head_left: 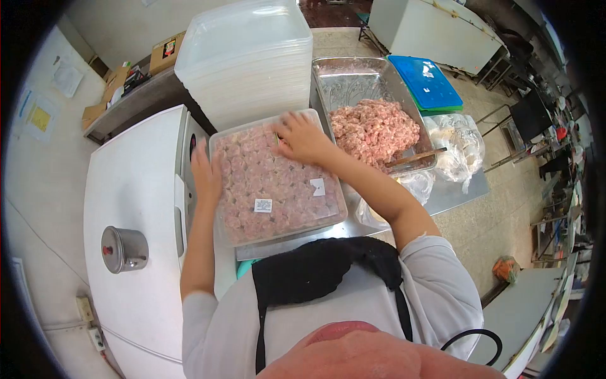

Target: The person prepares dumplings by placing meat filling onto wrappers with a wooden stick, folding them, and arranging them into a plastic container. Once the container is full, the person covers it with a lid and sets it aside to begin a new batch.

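A clear lidded plastic tray full of portioned pink meat lies on the metal table, with two white labels on its lid. My left hand is at the tray's upper left edge, fingers stretched out and slightly blurred. Over the far part of the lid is my right hand, its fingers spread and blurred by motion. To the right of the tray, a metal pan holds a heap of ground meat and a wooden-looking utensil.
A tall stack of clear trays rises behind the lidded one. Blue and green lids and plastic bags are right of the pan. On the left, a metal pot stands on a white appliance.
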Available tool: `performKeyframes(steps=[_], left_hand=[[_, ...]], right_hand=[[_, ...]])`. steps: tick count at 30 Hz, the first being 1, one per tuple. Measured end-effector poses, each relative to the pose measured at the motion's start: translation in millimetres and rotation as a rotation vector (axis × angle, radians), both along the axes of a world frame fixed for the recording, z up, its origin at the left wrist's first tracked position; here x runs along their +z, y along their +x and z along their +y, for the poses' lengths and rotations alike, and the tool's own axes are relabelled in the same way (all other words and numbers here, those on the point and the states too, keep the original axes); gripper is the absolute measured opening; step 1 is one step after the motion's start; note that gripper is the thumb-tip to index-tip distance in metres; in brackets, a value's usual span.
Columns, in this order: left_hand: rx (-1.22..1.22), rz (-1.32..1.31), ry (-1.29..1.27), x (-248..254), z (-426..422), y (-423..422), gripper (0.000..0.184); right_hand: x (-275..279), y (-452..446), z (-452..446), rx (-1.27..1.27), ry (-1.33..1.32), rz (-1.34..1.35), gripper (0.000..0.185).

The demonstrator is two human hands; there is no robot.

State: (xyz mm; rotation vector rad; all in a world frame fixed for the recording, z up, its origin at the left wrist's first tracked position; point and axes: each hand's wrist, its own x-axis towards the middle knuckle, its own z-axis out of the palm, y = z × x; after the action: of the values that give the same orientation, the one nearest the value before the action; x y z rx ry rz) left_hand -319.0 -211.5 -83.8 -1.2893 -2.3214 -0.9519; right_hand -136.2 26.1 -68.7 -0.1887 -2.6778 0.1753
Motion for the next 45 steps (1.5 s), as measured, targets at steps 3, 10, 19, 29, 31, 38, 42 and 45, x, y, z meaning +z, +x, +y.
performKeyframes(steps=[3, 10, 19, 29, 31, 38, 42, 45], left_hand=[[0.026, -0.170, -0.087, -4, -55, 58, 0.051], [0.217, -0.453, 0.114, -1, -82, 99, 0.045], [0.199, -0.496, 0.157, -5, -84, 98, 0.044], [0.149, -0.299, 0.270, -10, -83, 96, 0.050], [0.159, -0.326, 0.296, -9, -82, 98, 0.051], [0.225, -0.316, 0.317, -11, -83, 98, 0.048], [0.215, -0.313, 0.340, -14, -84, 96, 0.047], [0.214, -0.386, 0.356, -13, -85, 97, 0.044]], right_hand=[[1, 47, -38, 0.173, -0.017, -0.057, 0.062], [10, 95, -76, 0.297, -0.041, -0.295, 0.074], [63, 106, -79, 0.442, -0.072, -0.747, 0.084], [5, 129, -96, 0.315, -0.032, -0.252, 0.071], [8, 118, -75, 0.381, -0.167, -0.193, 0.067], [148, 47, 30, 0.087, 0.204, 0.379, 0.067], [178, 2, 79, -0.049, 0.197, 0.398, 0.061], [168, -19, 103, -0.091, 0.060, 0.187, 0.053]])
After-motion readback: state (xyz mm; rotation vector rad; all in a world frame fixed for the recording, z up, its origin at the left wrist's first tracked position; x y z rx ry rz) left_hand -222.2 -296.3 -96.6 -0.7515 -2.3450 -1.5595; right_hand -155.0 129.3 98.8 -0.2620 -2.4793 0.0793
